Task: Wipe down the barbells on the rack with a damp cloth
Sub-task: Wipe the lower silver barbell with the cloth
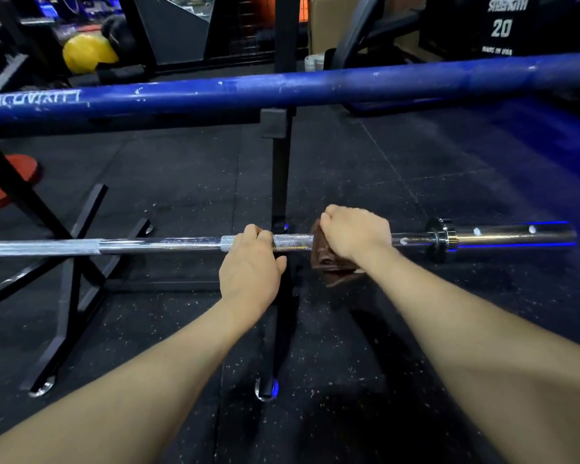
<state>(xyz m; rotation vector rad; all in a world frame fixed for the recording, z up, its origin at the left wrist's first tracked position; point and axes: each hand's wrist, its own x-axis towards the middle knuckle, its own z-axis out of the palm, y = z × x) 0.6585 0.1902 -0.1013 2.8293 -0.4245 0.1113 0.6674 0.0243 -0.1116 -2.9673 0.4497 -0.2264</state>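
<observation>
**Cloth on the steel bar**

Left hand (250, 262) grips the bar (168, 245), fingers curled over its knurling; right hand (355, 234) clamps the cloth (329, 262) round it just beside. Beyond, a blue bar (282, 90) waits. An unsteadied bar could roll off the rack (280, 169).

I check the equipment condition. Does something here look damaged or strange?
The blue bar has white chips and scratches in its paint, so it looks worn. The chrome barbell shows a few white specks near its right collar; I cannot tell what they are. Both hands hold it normally, the right hand with the brown cloth.
</observation>
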